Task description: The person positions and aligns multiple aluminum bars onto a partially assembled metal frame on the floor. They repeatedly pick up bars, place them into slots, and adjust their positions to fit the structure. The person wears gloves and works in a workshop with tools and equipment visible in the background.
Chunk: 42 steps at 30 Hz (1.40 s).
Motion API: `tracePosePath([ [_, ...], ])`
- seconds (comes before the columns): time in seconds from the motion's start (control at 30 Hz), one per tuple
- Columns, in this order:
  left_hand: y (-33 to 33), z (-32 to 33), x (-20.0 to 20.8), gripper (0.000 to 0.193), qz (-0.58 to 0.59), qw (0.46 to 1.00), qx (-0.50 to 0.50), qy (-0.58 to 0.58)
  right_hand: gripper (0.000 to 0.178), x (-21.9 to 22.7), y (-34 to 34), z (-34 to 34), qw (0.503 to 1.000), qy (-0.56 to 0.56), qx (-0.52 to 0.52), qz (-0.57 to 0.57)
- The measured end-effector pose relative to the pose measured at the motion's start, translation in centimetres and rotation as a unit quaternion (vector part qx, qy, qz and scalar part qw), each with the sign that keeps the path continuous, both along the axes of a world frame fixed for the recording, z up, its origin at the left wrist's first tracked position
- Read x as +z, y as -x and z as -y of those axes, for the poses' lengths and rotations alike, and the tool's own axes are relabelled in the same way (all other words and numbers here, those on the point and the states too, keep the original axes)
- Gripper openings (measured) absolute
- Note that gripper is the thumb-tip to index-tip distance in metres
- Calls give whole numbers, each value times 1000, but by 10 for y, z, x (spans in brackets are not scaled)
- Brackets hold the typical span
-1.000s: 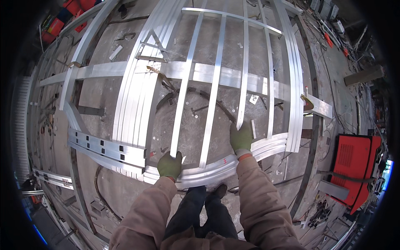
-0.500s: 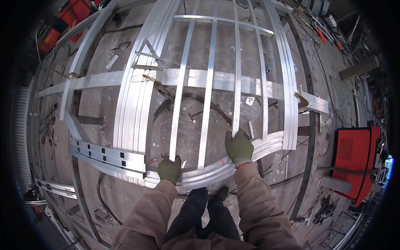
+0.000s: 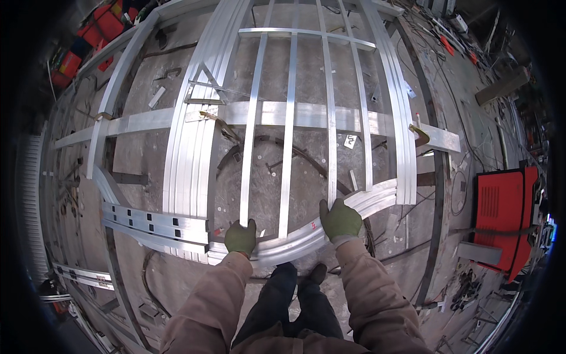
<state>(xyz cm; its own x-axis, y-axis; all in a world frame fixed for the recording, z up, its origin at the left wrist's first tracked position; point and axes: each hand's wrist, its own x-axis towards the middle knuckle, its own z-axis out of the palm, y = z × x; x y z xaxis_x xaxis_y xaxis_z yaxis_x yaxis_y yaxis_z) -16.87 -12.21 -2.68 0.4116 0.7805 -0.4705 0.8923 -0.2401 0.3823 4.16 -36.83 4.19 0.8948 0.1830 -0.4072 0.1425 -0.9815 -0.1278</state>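
Observation:
A curved, ribbed aluminium rail (image 3: 295, 243) runs across the near end of a metal frame. My left hand (image 3: 240, 237), in a green glove, closes over the rail at the foot of the leftmost slim bar (image 3: 250, 141). Also gloved in green, my right hand (image 3: 341, 220) grips the rail farther right, beside the foot of the third slim bar (image 3: 331, 130). The fingers' undersides are hidden on both hands. Between them, a second slim bar (image 3: 289, 130) reaches the rail, which bears a small red mark.
Wide ribbed profiles (image 3: 191, 141) flank the bars; a crossbeam (image 3: 147, 121) passes beneath. Clamps (image 3: 420, 135) and a metal triangle (image 3: 204, 88) sit on the frame. A punched rail (image 3: 156, 222) lies at left, a red machine (image 3: 500, 218) at right. My feet stand close to the curved rail.
My right hand has shifted slightly toward me, baring more of the third bar's foot. My left hand stays at the leftmost bar. The whole view has tilted a little.

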Motion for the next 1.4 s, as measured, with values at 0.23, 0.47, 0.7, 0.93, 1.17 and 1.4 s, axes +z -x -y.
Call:
tracePosePath([
  [0.23,5,-2,0,63,-19,1000,-6,2,63,-1,66,28,1000,-2,6,-31],
  [0.47,0,-6,8,62,-19,1000,-14,18,62,10,77,34,1000,-2,-9,-11],
  [0.7,10,-7,2,60,7,999,-20,-25,76,8,144,55,988,24,-45,-149],
  [0.93,-1,-7,9,61,-23,999,-34,34,73,20,295,143,981,62,-67,-169],
  [1.17,5,-8,9,63,-15,999,-23,35,59,53,512,282,968,118,-99,-200],
  [1.4,6,-3,5,67,30,999,-30,34,45,80,661,338,907,-45,-379,-179],
])
